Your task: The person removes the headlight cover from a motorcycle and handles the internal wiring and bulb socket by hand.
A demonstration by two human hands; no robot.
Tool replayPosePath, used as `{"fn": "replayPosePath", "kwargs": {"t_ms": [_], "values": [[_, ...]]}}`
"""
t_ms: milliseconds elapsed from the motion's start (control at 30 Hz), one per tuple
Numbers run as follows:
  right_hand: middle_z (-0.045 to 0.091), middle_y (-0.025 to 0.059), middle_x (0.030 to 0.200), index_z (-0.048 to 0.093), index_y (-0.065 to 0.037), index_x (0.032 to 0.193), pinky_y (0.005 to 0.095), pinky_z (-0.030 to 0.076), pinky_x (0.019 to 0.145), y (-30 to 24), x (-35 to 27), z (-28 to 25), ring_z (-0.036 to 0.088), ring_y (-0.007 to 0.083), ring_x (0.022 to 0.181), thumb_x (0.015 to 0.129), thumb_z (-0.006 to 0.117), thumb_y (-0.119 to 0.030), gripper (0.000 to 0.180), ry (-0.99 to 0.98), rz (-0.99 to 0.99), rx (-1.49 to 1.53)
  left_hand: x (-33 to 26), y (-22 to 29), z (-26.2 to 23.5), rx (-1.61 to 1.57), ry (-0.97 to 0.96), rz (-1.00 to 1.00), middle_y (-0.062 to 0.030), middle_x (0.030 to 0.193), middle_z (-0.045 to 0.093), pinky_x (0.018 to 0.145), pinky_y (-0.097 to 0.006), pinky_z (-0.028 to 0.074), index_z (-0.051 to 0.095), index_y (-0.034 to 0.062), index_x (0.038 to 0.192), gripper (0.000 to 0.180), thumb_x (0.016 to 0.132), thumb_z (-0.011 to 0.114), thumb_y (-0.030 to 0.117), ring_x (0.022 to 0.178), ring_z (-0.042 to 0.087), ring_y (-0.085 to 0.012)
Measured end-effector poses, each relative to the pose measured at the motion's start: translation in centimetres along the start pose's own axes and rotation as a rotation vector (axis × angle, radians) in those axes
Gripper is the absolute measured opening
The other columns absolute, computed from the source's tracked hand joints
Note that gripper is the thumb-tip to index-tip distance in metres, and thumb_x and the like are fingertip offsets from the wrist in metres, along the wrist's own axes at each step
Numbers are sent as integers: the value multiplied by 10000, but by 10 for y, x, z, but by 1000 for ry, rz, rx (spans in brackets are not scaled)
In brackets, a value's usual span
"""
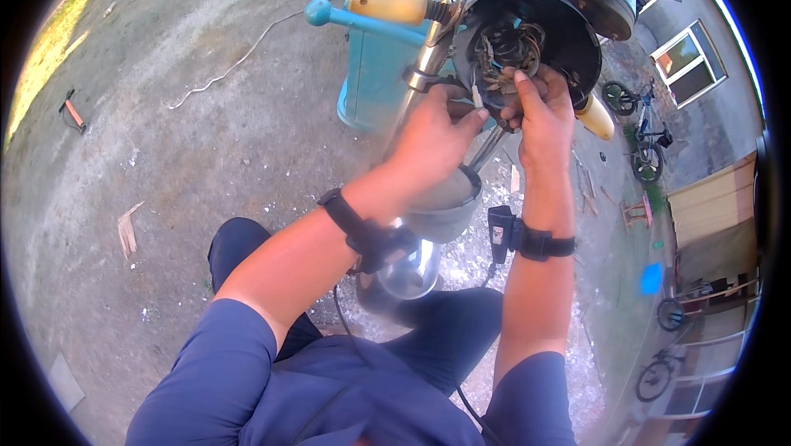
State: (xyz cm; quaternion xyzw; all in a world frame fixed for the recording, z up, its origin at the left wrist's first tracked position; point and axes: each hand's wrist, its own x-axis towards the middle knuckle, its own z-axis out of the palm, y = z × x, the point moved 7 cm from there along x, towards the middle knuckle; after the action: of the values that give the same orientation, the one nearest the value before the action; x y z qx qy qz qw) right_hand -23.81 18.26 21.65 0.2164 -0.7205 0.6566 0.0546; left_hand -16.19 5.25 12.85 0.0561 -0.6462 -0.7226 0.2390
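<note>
**Black bowl (pixel 577 38), wiring (pixel 497 54) exposed**

I see left hand (pixel 435 134) pinching a small white piece (pixel 477 96), near-left rim; right hand (pixel 545 112) narrow at wiring, can't tell exact hold. Bowl sits far, right of blue lever (pixel 371 22).

smooth, plastic-looking headlight shell (pixel 575 38)

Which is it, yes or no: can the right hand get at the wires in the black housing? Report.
Likely yes: the right hand is at the open front of the black housing, close to the wires. The left hand is near too, but nothing seems to block the way.
</note>
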Motion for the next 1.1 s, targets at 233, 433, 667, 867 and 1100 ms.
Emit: {"fn": "replayPosePath", "kwargs": {"t_ms": [233,433,667,867,1100], "values": [[750,97,1013,552,52,1274,230,415,497,-10,12,-8,616,106,562,965,647,-82,349,4,-69,-39,16,-18,20,-297,88,-114,-164,917,722,728,-314,549,547,-90,1273,445,985,667,227,820,717,-218],[751,100,1019,554,60,1282,231,416,494,-12,23,-11,629,115,566,964,644,-74,356,54,-83,-49,3,2,2,-252,11,-186,-73,885,640,653,-321,532,542,-25,1364,414,1040,529,232,787,659,-173],[742,103,1028,587,47,1236,279,479,540,-22,17,-4,646,152,598,935,708,-116,363,19,-102,-267,3,12,-5,-125,-19,-128,-87,837,665,634,-327,539,591,-12,1312,376,1034,525,232,746,666,-169],[635,73,1008,696,-109,1144,405,558,739,-57,-13,15,663,282,891,793,833,-231,397,190,-691,-1074,3,15,-5,-37,-31,-54,-109,737,690,646,-350,529,634,-75,1133,330,1041,524,222,684,686,-193],[599,63,1085,763,-185,1069,410,569,775,-51,2,43,628,290,1032,759,852,-293,340,86,-718,-1467,5,7,6,-52,-27,-32,-122,774,713,666,-346,543,634,-75,1086,308,1026,550,215,709,698,-197]]}}
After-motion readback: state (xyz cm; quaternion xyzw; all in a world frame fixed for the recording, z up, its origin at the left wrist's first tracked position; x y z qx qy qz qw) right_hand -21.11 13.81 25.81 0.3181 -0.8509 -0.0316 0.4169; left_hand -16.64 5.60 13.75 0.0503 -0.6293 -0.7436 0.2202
